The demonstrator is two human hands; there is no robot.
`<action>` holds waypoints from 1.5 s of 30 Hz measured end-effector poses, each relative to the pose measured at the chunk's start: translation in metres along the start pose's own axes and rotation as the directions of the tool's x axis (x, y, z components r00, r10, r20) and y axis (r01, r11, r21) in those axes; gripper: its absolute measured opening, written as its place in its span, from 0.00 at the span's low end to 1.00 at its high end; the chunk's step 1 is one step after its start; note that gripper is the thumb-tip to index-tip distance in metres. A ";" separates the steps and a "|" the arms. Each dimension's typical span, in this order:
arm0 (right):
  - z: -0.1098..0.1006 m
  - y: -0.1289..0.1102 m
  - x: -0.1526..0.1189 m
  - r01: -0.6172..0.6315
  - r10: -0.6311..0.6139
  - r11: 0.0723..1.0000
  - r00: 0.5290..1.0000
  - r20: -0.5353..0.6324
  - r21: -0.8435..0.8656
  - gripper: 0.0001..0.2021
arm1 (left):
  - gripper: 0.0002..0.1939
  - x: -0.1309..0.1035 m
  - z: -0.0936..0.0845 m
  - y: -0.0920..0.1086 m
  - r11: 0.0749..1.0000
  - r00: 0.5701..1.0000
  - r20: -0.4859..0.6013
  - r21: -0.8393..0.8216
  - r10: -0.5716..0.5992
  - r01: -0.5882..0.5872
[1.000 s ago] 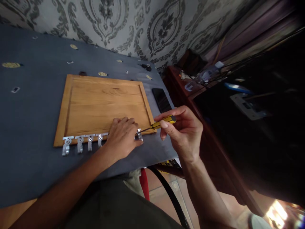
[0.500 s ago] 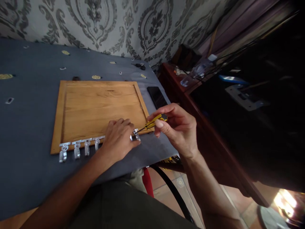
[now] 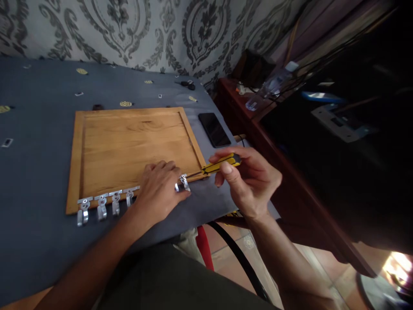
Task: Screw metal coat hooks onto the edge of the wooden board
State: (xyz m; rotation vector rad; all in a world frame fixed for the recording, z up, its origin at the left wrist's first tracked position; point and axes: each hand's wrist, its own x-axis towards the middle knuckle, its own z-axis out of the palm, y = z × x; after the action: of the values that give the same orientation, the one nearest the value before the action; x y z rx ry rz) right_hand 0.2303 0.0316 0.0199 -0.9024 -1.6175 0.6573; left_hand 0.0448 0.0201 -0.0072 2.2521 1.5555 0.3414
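A wooden panel (image 3: 135,146) with a raised frame lies flat on the cloth-covered table. Along its near edge runs a row of silver metal hooks (image 3: 102,206), several showing to the left of my left hand. My left hand (image 3: 159,187) lies across that edge, fingers together and thumb by the rightmost metal hook (image 3: 183,182), seemingly gripping it; the fingertips are partly hidden. My right hand (image 3: 250,178) pinches the yellow and black handle of a screwdriver (image 3: 221,164). Its shaft points left, with the tip at or very near the top of that hook.
A black phone (image 3: 214,129) lies right of the panel. Dark keys or a fob (image 3: 187,85) rest at the back of the table (image 3: 35,163). Beyond the right edge stands a dark red wooden cabinet (image 3: 238,105) with a clear bottle (image 3: 274,86) on it.
My right hand and the screwdriver have moved a little right, with the handle drawn back and lying flatter. My left hand stays at the hook. The view has shifted slightly.
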 end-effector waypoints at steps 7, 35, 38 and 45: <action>0.001 -0.001 0.002 0.038 -0.038 0.999 0.999 -0.030 -0.021 0.06 | 0.13 -0.001 0.002 -0.002 1.000 1.000 -0.001 0.001 -0.003 0.003; 0.010 0.006 0.010 0.021 -0.019 0.994 1.000 0.019 -0.104 0.15 | 0.12 -0.001 0.004 -0.002 0.999 0.996 -0.078 0.028 0.031 -0.029; 0.010 0.005 0.008 0.029 -0.025 0.994 0.999 0.036 -0.104 0.13 | 0.13 -0.001 0.005 -0.002 0.999 0.996 -0.078 0.019 0.038 -0.037; 0.012 0.005 0.010 0.066 -0.064 0.989 0.998 0.022 -0.136 0.18 | 0.12 0.000 0.004 -0.002 1.000 0.998 -0.060 0.009 0.021 -0.020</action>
State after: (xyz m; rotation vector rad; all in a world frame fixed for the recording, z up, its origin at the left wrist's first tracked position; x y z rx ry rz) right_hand 0.2184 0.0434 0.0180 -0.9407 -1.7168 0.5155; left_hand 0.0449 0.0195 -0.0118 2.2848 1.5671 0.4126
